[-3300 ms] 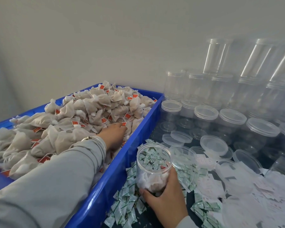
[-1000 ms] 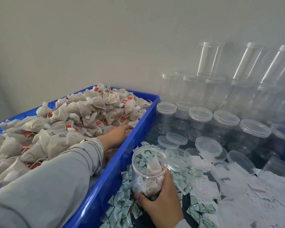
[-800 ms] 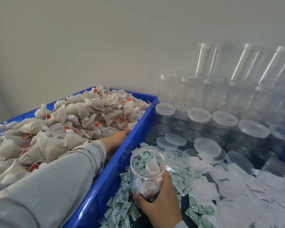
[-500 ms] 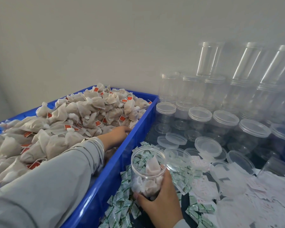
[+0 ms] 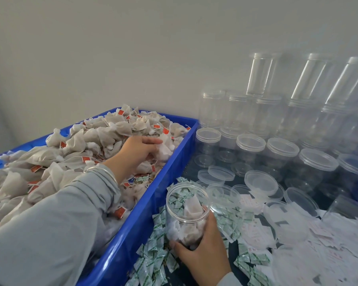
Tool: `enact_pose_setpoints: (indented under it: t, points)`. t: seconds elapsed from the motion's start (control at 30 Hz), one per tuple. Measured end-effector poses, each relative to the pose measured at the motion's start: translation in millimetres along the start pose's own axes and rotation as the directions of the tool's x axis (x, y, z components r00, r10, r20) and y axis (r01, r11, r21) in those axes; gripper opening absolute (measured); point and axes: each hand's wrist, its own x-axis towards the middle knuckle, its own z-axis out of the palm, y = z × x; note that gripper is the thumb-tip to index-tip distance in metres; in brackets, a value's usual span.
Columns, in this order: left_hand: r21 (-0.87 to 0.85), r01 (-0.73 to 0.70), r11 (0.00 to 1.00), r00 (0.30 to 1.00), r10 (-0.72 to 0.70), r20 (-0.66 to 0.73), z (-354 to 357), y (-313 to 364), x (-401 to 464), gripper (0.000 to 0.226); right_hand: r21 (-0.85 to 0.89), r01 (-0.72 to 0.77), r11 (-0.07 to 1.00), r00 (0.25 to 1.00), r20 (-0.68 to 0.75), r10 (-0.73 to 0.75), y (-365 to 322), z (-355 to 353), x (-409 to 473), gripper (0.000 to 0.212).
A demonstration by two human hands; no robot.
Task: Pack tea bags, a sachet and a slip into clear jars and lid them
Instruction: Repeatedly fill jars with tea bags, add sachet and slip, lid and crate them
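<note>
A blue crate [image 5: 132,230] on the left is heaped with pale tea bags [image 5: 103,131] bearing red tags. My left hand [image 5: 136,151] is raised over the heap near the crate's right wall, and its fingers pinch one tea bag [image 5: 163,150]. My right hand [image 5: 203,252] grips the lower part of an open clear jar [image 5: 186,211], upright just right of the crate. Several tea bags lie inside the jar. Green-and-white sachets [image 5: 151,267] are scattered around the jar's base. White paper slips [image 5: 322,254] cover the table at the right.
Loose clear lids [image 5: 260,181] lie beyond the held jar. Lidded clear jars [image 5: 250,147] stand in rows behind them, and more jars [image 5: 234,108] are stacked against the grey wall at the back right.
My left hand has lifted out of the heap and moved toward the crate's right wall, with a tea bag now pinched in its fingers. The jar in my right hand has stayed put.
</note>
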Motion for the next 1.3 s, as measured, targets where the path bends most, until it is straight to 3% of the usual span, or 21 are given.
enact_pose_setpoints:
  t: [0.27, 0.43, 0.67, 0.77, 0.97, 1.1, 1.2, 1.3]
  points:
    - [-0.394, 0.073, 0.916, 0.964, 0.036, 0.263, 1, 30, -20, 0.032, -0.012, 0.008, 1.000, 1.000, -0.012, -0.008, -5, -2, 1, 0.099]
    - [-0.394, 0.120, 0.911, 0.858, 0.105, 0.503, 7, 39, -36, 0.041, -0.037, -0.029, 0.999, 0.999, 0.015, 0.030, -2, -3, 1, 0.117]
    - [-0.272, 0.097, 0.958, 0.655, 0.145, 0.742, 15, 38, -45, 0.032, -0.039, 0.014, 0.999, 1.000, -0.018, -0.015, -4, -3, 2, 0.088]
    - [-0.246, 0.086, 0.965, 0.625, 0.140, 0.768, 15, 37, -44, 0.030, -0.016, 0.042, 0.999, 0.999, -0.026, -0.042, -5, -2, 2, 0.088]
    - [-0.193, 0.050, 0.980, 0.654, 0.114, 0.748, 16, 33, -43, 0.025, 0.005, 0.086, 0.996, 0.995, -0.043, -0.085, -4, 0, 2, 0.090]
    - [-0.131, -0.014, 0.991, 0.653, 0.108, 0.750, 23, 28, -47, 0.025, 0.149, 0.070, 0.986, 0.993, -0.109, -0.054, -4, -4, 1, 0.087]
    - [-0.125, -0.046, 0.991, 0.677, 0.123, 0.725, 29, 28, -52, 0.039, 0.231, 0.132, 0.964, 0.966, -0.249, -0.072, -8, -9, -3, 0.075]
    - [0.000, -0.133, 0.991, 0.646, 0.087, 0.758, 34, 26, -59, 0.077, 0.261, 0.220, 0.940, 0.918, -0.383, -0.108, -18, -14, -5, 0.073]
